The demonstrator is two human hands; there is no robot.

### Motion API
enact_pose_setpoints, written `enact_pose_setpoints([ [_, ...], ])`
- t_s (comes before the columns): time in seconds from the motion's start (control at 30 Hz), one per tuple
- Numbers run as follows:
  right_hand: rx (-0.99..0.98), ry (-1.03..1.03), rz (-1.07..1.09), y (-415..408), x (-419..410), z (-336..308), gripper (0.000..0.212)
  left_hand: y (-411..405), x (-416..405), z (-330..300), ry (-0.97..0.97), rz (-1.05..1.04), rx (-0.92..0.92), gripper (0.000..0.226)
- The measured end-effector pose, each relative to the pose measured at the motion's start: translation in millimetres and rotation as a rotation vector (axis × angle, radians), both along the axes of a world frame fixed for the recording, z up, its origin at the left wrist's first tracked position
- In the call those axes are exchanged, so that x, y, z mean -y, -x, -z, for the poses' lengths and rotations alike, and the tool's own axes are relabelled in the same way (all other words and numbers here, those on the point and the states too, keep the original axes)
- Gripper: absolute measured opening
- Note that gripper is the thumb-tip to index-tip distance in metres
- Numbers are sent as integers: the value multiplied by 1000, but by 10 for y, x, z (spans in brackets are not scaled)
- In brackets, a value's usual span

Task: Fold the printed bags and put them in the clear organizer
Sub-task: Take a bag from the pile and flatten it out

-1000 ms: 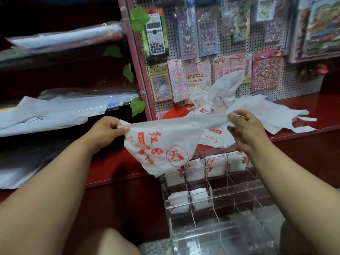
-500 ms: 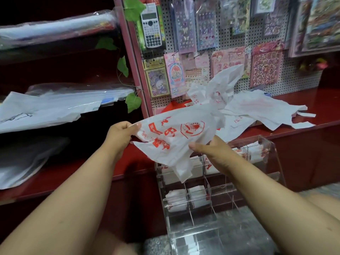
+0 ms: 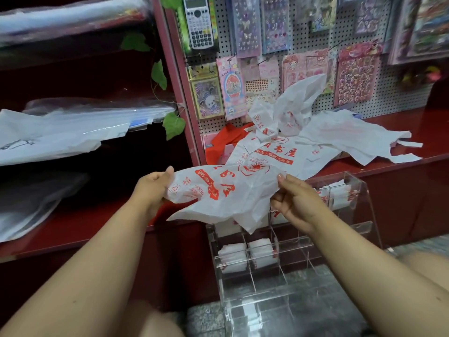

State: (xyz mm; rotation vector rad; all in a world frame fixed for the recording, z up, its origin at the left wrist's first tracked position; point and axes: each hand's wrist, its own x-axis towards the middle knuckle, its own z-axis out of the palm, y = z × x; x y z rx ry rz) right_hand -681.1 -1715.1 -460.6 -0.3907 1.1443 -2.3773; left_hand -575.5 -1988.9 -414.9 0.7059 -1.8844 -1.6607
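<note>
A white plastic bag with red print [image 3: 226, 193] hangs stretched between both hands above the clear organizer [image 3: 364, 229]. My left hand [image 3: 151, 187] pinches its left end with the thumb on top. My right hand [image 3: 295, 203] grips its right end with curled fingers. The bag's lower part droops over the organizer's top row. Folded bags [image 3: 245, 256] fill two compartments of the middle row, and more folded bags [image 3: 340, 194] sit in the top row. A heap of loose printed bags [image 3: 323, 135] lies on the red counter behind.
The red counter [image 3: 435, 139] runs along a pegboard hung with sticker sheets [image 3: 356, 76] and a calculator [image 3: 198, 21]. Dark shelves at left hold plastic-wrapped paper stacks [image 3: 63, 132]. A red bag [image 3: 226, 139] lies by the post. The organizer stands on a speckled floor [image 3: 328, 283].
My right hand let go of the far top edge, dropped under the bag and now grips its right end. The bag went from hanging flat to lying bunched between the hands.
</note>
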Motion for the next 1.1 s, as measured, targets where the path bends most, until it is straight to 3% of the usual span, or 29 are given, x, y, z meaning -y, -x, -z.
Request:
enact_pose_setpoints([
  [0.17,73,81,30,-33,161,-66,16,-257,-188,142,-313,-172,146,60],
  [0.27,100,85,60,-42,251,-84,11,-508,-417,310,-404,-84,251,60],
  [0.43,148,72,76,-58,316,-175,9,-630,-563,361,-557,40,-52,51],
  [0.5,163,75,73,-53,309,-255,7,-624,-535,348,-497,34,-210,55],
  [0.57,165,76,76,-64,289,-364,10,-615,-529,320,-300,7,-250,54],
  [0.73,167,78,28,-96,292,-580,19,-512,-552,215,159,-92,-208,12],
  [0.87,-44,-86,-138,-144,139,-499,46,-394,-539,123,196,-150,-326,11],
  [0.97,-230,-249,-189,-275,84,-220,41,-327,-529,76,176,-162,-368,18],
  [1.1,-180,-81,-62,-283,64,-171,48,-300,-503,46,178,-199,-352,21],
])
